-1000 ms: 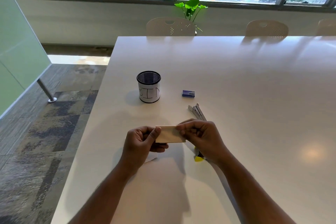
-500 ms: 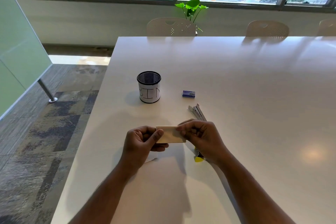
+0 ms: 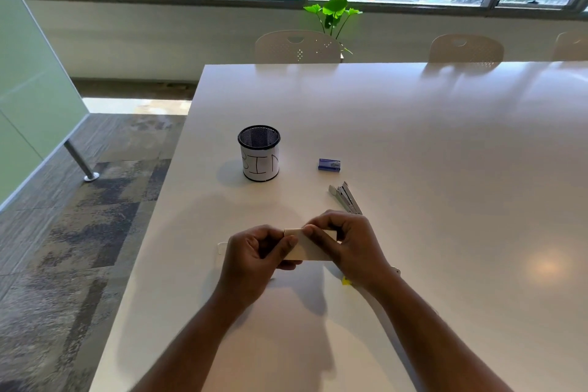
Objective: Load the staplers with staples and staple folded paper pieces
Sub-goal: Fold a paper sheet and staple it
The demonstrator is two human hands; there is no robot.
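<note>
Folded paper [image 3: 313,248] held above table [image 3: 445,153] near edge — left hand [image 3: 254,259] & right hand [image 3: 351,243] both pinch it, close together. Stapler [image 3: 345,197] just beyond right hand; staple box [image 3: 329,164], mesh cup [image 3: 259,153] farther.

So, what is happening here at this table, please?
A person holds a folded paper piece above the white table, pinching it with the left hand and the right hand. A stapler lies on the table just beyond the right hand, untouched. Further back are a small blue staple box and a mesh cup labelled BIN. No stapling is taking place at this moment.
</note>
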